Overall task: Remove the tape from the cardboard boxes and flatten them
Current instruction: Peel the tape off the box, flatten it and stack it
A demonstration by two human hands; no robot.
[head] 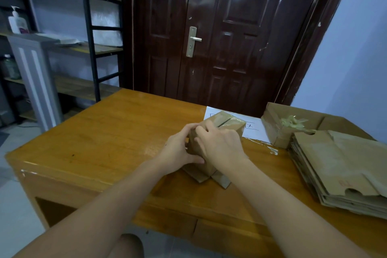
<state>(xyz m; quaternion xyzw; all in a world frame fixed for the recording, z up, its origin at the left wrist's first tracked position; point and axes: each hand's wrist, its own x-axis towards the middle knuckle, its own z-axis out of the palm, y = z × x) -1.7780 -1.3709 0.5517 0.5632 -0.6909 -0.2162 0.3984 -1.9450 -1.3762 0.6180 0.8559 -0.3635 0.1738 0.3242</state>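
A small cardboard box [228,124] stands on the wooden table [109,138], its top flaps parted along a slit and shiny tape across them. Its bottom flaps splay out on the table near me. My left hand [178,151] grips the box's left side, thumb curled round its near face. My right hand [219,144] lies over the near top edge with fingers curled on it, hiding that corner. A stack of flattened boxes [343,167] lies at the right.
An open cardboard box [278,130] with a wad of removed tape [293,121] sits at the back right. A white paper sheet [251,130] lies under the small box. A dark door stands behind the table, metal shelving at the left. A strip of tape [272,148] lies on the table.
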